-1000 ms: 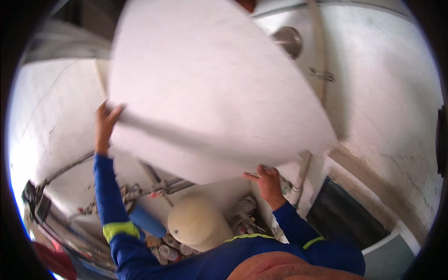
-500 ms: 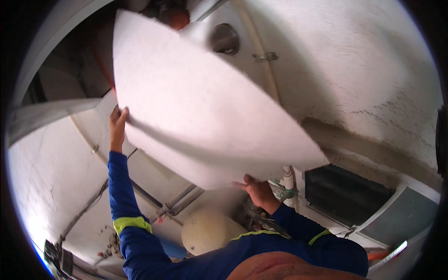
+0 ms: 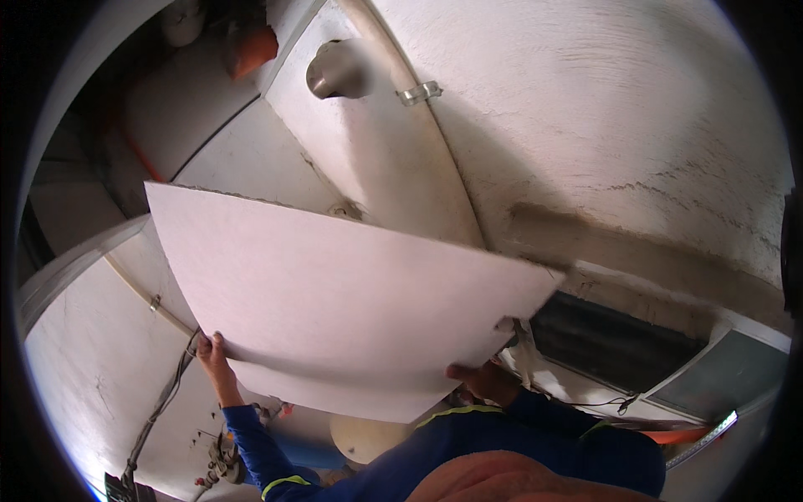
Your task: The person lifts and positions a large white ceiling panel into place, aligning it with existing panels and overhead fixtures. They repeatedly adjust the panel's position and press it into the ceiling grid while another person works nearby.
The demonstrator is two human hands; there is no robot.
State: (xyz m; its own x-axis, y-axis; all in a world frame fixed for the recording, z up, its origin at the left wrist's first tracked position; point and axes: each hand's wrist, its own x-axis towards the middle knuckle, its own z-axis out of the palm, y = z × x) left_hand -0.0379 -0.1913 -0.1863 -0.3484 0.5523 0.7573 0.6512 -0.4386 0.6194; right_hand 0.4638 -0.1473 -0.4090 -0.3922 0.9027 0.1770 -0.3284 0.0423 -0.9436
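A large, flat white panel (image 3: 351, 301), like a piece of drywall with rough cut edges, is held up in front of me at a slant. My left hand (image 3: 219, 372) grips its left edge, with the thumb on the face toward me. At the panel's lower right edge, my right hand (image 3: 489, 383) is closed on it, thumb also on the near face. The fingers behind the panel are hidden. Near the right corner a small notch (image 3: 505, 324) is cut into the edge.
Beyond the panel, a beige pipe (image 3: 435, 159) with a metal clamp (image 3: 418, 93) runs along the white wall. A round duct stub (image 3: 335, 69) juts out there. A dark rectangular opening (image 3: 611, 343) lies at right. Below the panel are a cream tank (image 3: 368, 437) and cables (image 3: 159, 410).
The panel has come down and closer to me, and its tilt has changed. My left hand has dropped well lower with it; my right hand has moved slightly down and right.
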